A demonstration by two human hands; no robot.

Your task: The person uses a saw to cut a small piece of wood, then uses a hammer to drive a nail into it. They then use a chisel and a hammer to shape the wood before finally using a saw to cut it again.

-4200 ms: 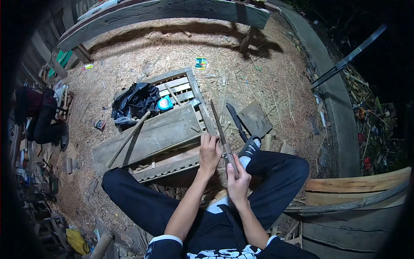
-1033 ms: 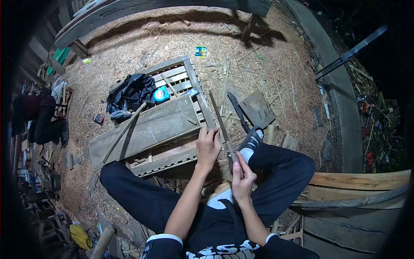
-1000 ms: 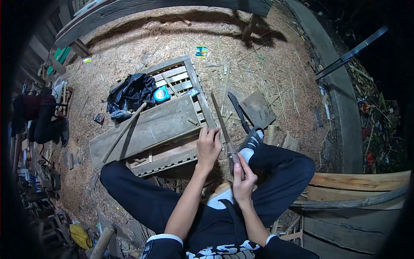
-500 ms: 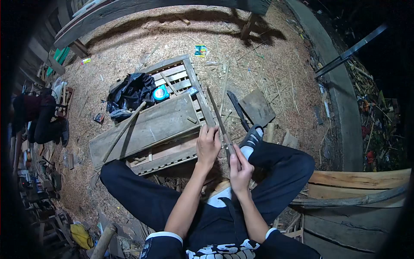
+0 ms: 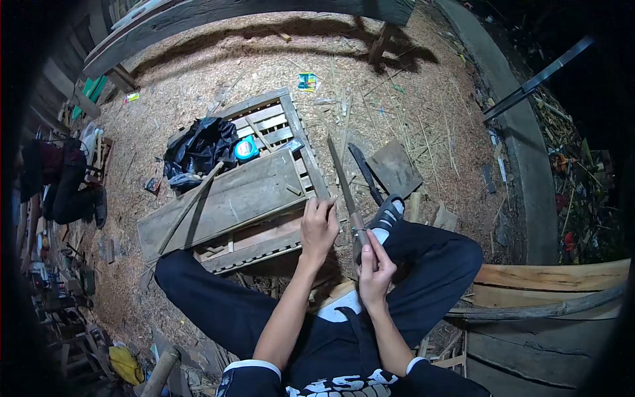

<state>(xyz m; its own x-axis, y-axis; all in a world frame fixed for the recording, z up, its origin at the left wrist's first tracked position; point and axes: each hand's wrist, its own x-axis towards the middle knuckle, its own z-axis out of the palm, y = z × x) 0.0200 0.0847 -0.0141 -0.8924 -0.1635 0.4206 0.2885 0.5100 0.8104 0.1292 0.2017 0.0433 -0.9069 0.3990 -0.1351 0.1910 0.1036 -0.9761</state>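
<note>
My right hand is closed around the handle of a long knife, its narrow blade pointing forward and away from me. Just left of the blade is my left hand, with curled fingers pressed together; whatever they pinch is too small to make out. Beyond my left hand lies a slatted wooden crate with a wide board over part of it. A blue tape measure and a black plastic bag rest on the crate. A dark long-bladed tool lies on the ground right of the knife.
A flat wooden square lies near my sandalled foot. A stick crosses the board. Wood planks are at the right, a bench beam spans the top. Another person is at the far left. Shavings cover the ground.
The knife has shifted slightly right and its blade has turned to stand further from my left hand. My right hand has moved a little right and toward me. My left hand has barely moved.
</note>
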